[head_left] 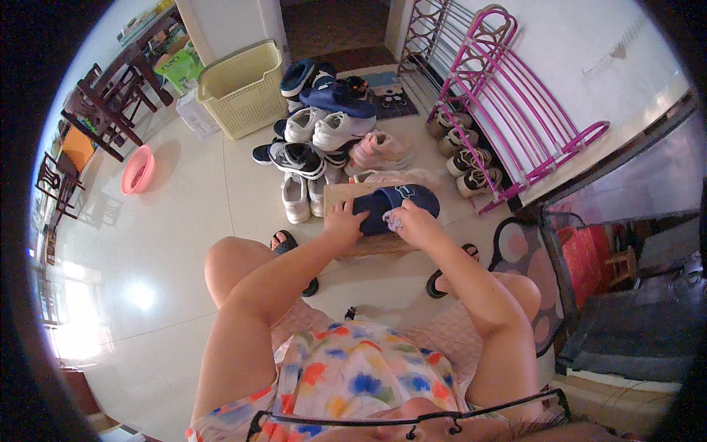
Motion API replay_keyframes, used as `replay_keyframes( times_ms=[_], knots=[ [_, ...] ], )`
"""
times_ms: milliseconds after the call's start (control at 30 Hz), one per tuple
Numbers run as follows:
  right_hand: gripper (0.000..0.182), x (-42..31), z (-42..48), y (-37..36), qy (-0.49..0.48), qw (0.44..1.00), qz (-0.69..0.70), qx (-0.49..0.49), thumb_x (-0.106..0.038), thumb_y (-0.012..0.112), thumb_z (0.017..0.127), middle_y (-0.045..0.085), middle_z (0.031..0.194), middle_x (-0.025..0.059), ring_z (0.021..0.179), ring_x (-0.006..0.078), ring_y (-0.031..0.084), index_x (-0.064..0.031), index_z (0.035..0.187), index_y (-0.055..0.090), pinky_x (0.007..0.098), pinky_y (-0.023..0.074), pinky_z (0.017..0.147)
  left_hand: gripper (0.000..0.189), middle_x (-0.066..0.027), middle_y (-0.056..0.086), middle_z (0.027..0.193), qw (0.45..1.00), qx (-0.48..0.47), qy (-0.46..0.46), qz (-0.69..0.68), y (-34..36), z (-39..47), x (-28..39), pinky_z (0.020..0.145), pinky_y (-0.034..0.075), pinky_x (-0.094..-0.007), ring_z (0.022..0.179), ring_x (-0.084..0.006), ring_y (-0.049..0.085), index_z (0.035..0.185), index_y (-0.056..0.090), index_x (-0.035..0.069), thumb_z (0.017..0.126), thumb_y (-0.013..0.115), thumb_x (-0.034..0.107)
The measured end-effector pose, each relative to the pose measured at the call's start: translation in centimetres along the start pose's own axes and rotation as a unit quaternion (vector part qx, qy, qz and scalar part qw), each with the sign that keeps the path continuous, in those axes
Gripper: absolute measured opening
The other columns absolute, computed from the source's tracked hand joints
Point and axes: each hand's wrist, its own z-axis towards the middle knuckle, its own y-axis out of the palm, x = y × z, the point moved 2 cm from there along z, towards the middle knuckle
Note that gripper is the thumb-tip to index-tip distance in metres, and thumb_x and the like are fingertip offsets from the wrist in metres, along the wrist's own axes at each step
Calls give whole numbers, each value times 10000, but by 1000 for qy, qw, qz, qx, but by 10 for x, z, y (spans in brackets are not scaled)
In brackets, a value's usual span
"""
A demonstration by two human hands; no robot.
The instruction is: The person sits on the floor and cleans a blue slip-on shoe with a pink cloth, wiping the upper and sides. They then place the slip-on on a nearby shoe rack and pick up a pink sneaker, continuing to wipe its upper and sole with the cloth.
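A dark blue slide slipper (375, 207) lies across a low wooden stool (381, 246) in front of me, its toe to the right. My left hand (343, 224) grips the heel end, with the thumb on the footbed. In my right hand (415, 222) is a bunched purplish cloth (393, 220), held against the slipper near the edge of its strap. The strap carries a pale outline decoration (406, 191). Part of the sole's near edge is hidden by my right hand.
Beyond the stool several shoes are piled, among them white sneakers (337, 131) and pink sneakers (377, 150). A yellow plastic basket (243, 94) stands behind them at left. At right a magenta rack (513, 105) leans by the wall. A pink basin (138, 171) sits farther left.
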Motion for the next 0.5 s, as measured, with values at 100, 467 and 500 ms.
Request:
replay_keyframes(
  times_ms=[100,467,500],
  knots=[
    [134,15,-4,13,-28,974,-115,-196,-96,670,716,632,862,158,803,347,636,-77,849,676,407,523,710,618,-147,336,1457,1000,-12,-6,-16,0,3,-1,1045,348,-452,1305,-348,363,1308,536,342,732,760,357],
    [239,85,42,-33,175,941,169,237,-104,648,810,682,939,133,850,240,653,-82,1048,652,344,513,761,667,-170,322,1461,1000,10,14,-2,2,6,1,1023,381,-464,1308,-377,354,1331,504,342,721,772,325],
    [249,93,47,-17,155,947,176,221,-92,638,812,680,966,132,872,244,649,-84,1060,652,344,506,777,672,-174,320,1462,1000,7,13,0,1,6,0,1014,391,-467,1309,-383,351,1336,497,344,723,771,326]
  ],
)
